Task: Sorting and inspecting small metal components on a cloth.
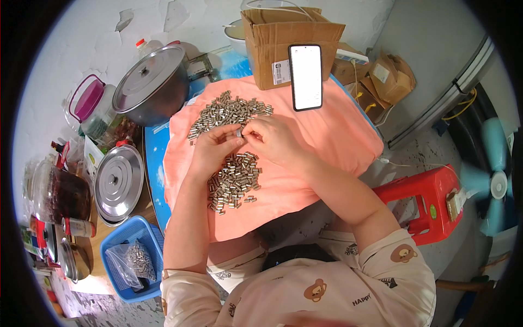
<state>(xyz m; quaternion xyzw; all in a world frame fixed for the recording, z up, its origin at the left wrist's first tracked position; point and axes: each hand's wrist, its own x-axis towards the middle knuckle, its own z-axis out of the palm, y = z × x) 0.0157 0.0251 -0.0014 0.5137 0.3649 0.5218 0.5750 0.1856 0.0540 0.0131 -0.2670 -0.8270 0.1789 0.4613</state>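
Note:
My left hand (214, 146) pinches a small silvery metal cylinder (238, 133) between thumb and fingers, above a peach-coloured cloth (321, 144). Close against it is my right hand (271, 139), its fingertips pressed together at the cylinder; whatever they grip is too small to make out. Beyond my hands spreads a loose pile of small metal cylinders (223, 111). A second pile of shiny metal cylinders (234, 180) lies nearer to me, partly covered by my left hand and wrist.
A phone (306, 76) with a lit screen leans on a cardboard box (261, 54) at the back. To the left stand a lidded steel pot (150, 76) and a blue basket (117, 289) holding a bag of metal pieces. A red stool (430, 201) and a fan (498, 184) are right.

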